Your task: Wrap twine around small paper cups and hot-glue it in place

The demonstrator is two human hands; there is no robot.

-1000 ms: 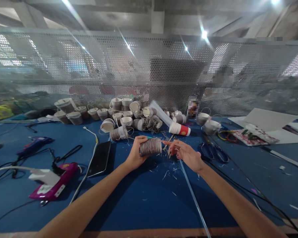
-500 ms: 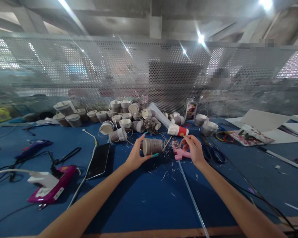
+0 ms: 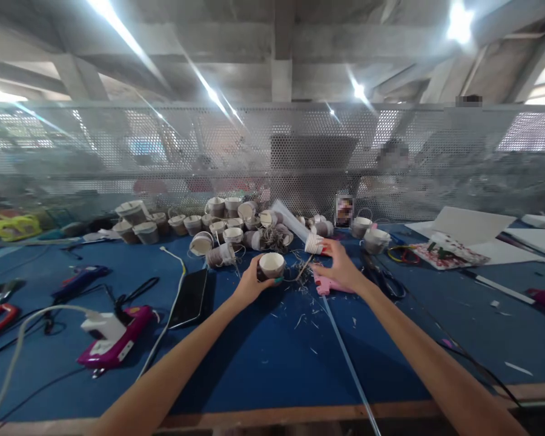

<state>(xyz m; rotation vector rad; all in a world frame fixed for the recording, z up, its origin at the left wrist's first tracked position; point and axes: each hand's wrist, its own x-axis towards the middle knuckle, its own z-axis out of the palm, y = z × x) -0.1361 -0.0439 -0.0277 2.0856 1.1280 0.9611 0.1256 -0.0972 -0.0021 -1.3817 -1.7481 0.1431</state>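
My left hand is wrapped round a cord-wrapped paper cup, whose white open mouth is tilted toward me. To its right, my right hand is closed on the red end of a small stack of paper cups, lying on its side. Partly hidden under that hand lies a pink glue gun, a long clear glue stick running from it toward the table's front edge. Loose grey cord scraps lie between the hands.
Several finished-looking cord-wrapped cups are heaped at the back. A phone and a magenta power strip with cables lie left. Scissors lie right of my right hand. White sheets are at the back right, before a perforated partition.
The cup in my left hand has turned from its side to show its open mouth. My right hand has moved from over the glue gun onto the cup stack. The view has tilted up.
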